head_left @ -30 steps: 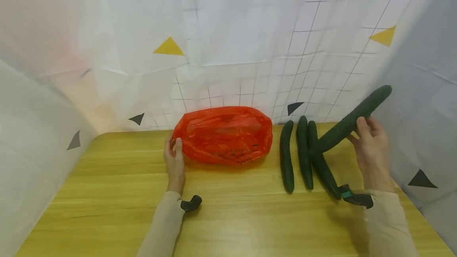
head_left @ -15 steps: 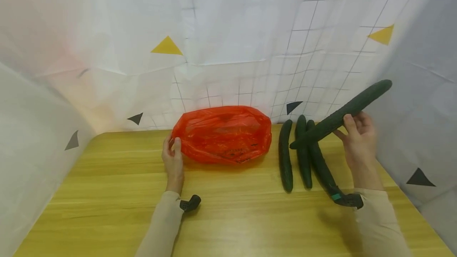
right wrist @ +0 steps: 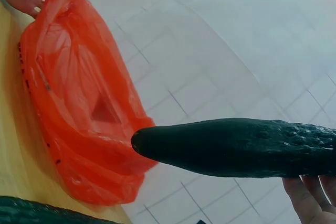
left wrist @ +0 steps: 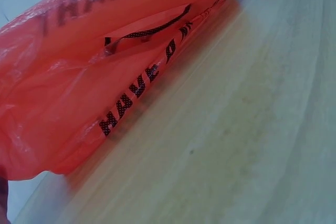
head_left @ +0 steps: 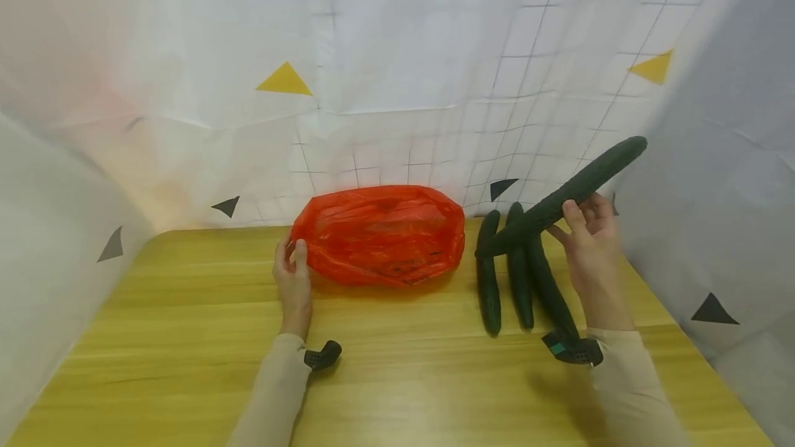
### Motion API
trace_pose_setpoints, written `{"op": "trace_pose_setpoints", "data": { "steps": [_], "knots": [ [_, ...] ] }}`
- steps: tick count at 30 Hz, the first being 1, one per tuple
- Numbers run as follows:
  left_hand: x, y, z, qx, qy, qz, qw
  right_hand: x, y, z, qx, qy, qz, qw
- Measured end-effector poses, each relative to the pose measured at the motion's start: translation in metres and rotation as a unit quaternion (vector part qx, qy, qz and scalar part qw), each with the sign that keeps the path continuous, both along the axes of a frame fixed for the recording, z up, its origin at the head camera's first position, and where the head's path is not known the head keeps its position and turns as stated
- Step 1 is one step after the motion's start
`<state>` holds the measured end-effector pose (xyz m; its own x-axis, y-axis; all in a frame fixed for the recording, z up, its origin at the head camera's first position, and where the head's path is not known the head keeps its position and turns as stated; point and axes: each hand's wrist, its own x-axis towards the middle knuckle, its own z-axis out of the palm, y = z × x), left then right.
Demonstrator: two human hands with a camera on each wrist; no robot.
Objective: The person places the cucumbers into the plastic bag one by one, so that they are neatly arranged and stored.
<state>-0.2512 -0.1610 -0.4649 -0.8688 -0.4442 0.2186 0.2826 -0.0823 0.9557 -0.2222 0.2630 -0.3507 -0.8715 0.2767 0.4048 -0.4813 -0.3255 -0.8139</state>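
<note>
A red plastic bag (head_left: 379,233) stands at the back of the table with its mouth spread wide; the left wrist view shows black lettering on its side. My left hand (head_left: 293,281) pinches the bag's left edge between thumb and fingers. In my right hand (head_left: 590,247) is a long dark green cucumber (head_left: 574,188), gripped near its middle and raised at a slant, its lower end pointing left toward the bag. In the right wrist view the tip of this cucumber (right wrist: 210,148) overlaps the bag's near end. Below it, three more cucumbers lie on the table, the leftmost cucumber (head_left: 488,295) nearest the bag.
White sheeting (head_left: 385,54) with grid lines hangs behind the wooden table (head_left: 385,378) and along both sides. Yellow and black triangles mark the sheeting. A black wrist device (head_left: 323,356) sits on the left sleeve, another wrist device (head_left: 574,349) on the right.
My right hand has carried the cucumber leftward, its lower end now over the leftmost cucumber on the table. The left hand has kept its hold on the bag.
</note>
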Motion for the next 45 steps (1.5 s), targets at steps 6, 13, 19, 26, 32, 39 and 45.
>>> {"op": "trace_pose_setpoints", "data": {
  "steps": [6, 13, 19, 26, 32, 39, 45],
  "knots": [
    [-0.001, 0.000, 0.000, 0.004, 0.005, -0.004, 1.0000, -0.003, -0.013, -0.003, 0.059, -0.025, 0.001, 0.9979],
    [-0.001, 0.003, -0.004, 0.009, 0.001, -0.001, 1.0000, -0.007, -0.027, -0.003, 0.042, -0.011, 0.015, 0.9990],
    [-0.001, 0.005, -0.004, 0.012, -0.004, -0.002, 0.9999, -0.011, -0.038, -0.003, 0.029, 0.002, 0.030, 0.9991],
    [0.001, 0.006, 0.003, 0.010, -0.007, -0.019, 0.9998, -0.016, -0.049, -0.005, 0.013, 0.059, 0.070, 0.9957],
    [0.013, 0.010, 0.019, -0.001, -0.017, -0.021, 0.9996, -0.016, -0.061, -0.005, 0.055, 0.048, 0.069, 0.9949],
    [0.006, 0.009, 0.008, 0.015, -0.011, -0.023, 0.9996, -0.016, -0.070, -0.006, 0.121, 0.036, 0.037, 0.9914],
    [-0.001, 0.009, -0.002, 0.011, 0.001, -0.011, 0.9999, -0.018, -0.074, -0.010, 0.149, 0.038, 0.041, 0.9873]
  ]
}}
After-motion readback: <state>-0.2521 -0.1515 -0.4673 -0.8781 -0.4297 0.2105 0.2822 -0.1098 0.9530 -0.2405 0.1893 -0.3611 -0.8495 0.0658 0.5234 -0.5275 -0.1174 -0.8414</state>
